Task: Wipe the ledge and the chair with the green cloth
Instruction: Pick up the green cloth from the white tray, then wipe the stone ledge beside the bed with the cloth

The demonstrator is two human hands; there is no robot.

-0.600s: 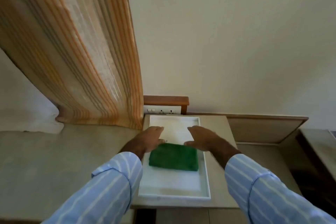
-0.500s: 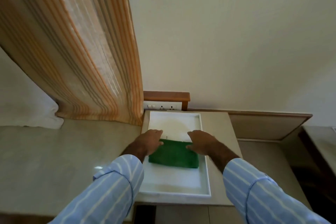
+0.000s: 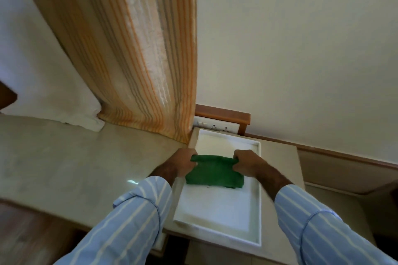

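Left fingers [image 3: 192, 153]: curled closed over the far left corner of the green cloth [image 3: 214, 173], pinching it.
Right fingers [image 3: 237, 154]: curled closed over the far right corner of the same cloth, pinching it.
Left hand [image 3: 182, 163]: back of the hand facing up, at the left rim of the white tray [image 3: 257, 211].
Right hand [image 3: 247, 162]: back of the hand facing up, over the tray's far half.
Green cloth: folded, rectangular; far edge bunched and raised between the two hands, near edge lying on the tray floor, about midway along the tray.
White tray: shallow, rectangular, raised rim; sits on a small beige table [image 3: 280, 157] beside the ledge.
Sleeves [image 3: 137, 211]: light blue with pale stripes, cuffs pushed back from both wrists.
Ledge [image 3: 64, 168]: long pale stone surface left of the tray, with a small glint of light near the left cuff.
Curtain [image 3: 140, 60]: orange and beige stripes, hanging down to the ledge, its hem just left of the tray's far corner.
Socket plate [image 3: 215, 128]: white, on the wall just beyond the tray, under a wooden trim.
Wall [image 3: 290, 49]: plain cream.
Chair: cannot tell from this view.
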